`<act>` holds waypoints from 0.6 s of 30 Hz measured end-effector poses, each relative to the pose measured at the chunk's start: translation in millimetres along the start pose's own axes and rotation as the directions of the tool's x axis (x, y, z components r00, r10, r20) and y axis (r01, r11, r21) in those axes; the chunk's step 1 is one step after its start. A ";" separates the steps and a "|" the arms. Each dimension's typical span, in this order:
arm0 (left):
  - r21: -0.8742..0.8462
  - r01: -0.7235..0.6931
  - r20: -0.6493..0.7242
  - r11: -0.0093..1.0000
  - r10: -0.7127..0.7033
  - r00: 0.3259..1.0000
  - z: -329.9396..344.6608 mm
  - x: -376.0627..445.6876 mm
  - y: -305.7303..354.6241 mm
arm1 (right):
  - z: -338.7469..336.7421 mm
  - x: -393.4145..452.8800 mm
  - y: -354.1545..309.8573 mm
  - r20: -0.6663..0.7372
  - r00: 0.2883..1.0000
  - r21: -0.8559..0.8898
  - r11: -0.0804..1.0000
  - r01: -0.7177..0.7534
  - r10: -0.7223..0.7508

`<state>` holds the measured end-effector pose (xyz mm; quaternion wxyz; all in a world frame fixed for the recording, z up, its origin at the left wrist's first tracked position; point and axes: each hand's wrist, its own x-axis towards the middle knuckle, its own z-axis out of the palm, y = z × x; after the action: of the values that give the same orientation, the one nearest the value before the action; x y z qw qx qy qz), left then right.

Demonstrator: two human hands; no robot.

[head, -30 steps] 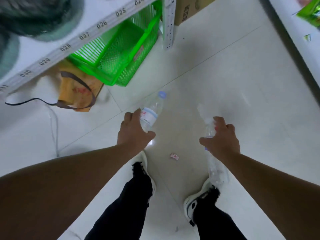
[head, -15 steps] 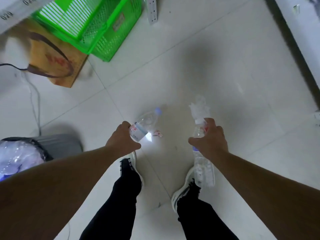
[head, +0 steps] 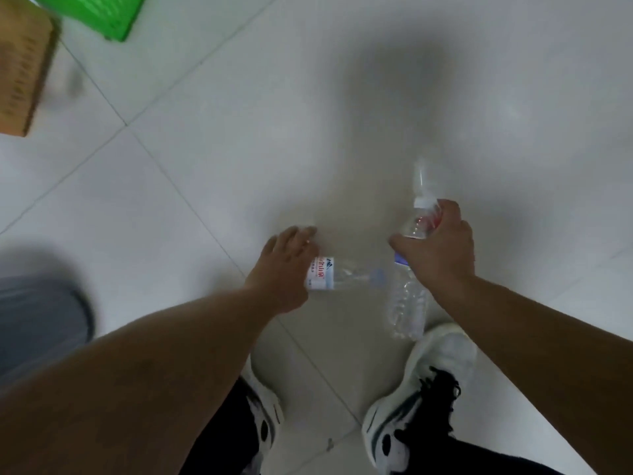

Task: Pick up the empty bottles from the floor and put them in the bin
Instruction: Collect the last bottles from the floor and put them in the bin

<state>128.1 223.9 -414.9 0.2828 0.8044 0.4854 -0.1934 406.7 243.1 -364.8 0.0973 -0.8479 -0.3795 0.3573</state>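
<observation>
My left hand (head: 286,269) grips the base end of a clear empty bottle (head: 329,277) with a white and blue label. It lies sideways in the air, its blue cap pointing right. My right hand (head: 442,248) is closed on clear crumpled bottles: one (head: 423,200) sticks up above the fingers, another (head: 407,306) hangs below the palm over my right shoe. The grey bin (head: 41,323) shows blurred at the left edge, to the left of my left forearm.
A green plastic basket (head: 102,15) and a cardboard box (head: 24,70) stand at the top left on the white tiled floor (head: 308,114). My two shoes are at the bottom, below the hands.
The view has swung down and left, so basket and box slid to the top corner. The left bottle has turned from pointing up to lying sideways. Both hands keep their bottles.
</observation>
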 end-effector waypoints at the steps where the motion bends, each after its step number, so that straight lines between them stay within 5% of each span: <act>1: 0.042 -0.019 -0.029 0.999 0.020 0.999 7.9 2.5 -1.2 | 3.8 2.0 2.4 -0.028 0.999 0.040 0.999 -0.015 0.016; 6: 0.099 0.022 -0.097 0.995 -0.012 0.995 8.4 3.1 5.9 | -8.5 -9.1 7.9 0.018 0.999 -0.028 0.999 0.030 -0.029; 11: -0.156 0.266 -0.109 0.951 -0.284 0.953 -51.2 -32.9 15.0 | -53.3 -44.2 -11.8 0.075 0.995 -0.112 0.991 0.076 -0.068; 18: -0.357 0.378 -0.176 0.854 -0.459 0.871 -165.7 -131.5 18.1 | -125.0 -123.3 -82.1 0.150 0.980 -0.173 0.973 0.153 -0.127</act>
<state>90.6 235.4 -206.2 0.2918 0.6414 0.7064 -0.0668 388.3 225.4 -172.7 0.0171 -0.7976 -0.4756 0.3706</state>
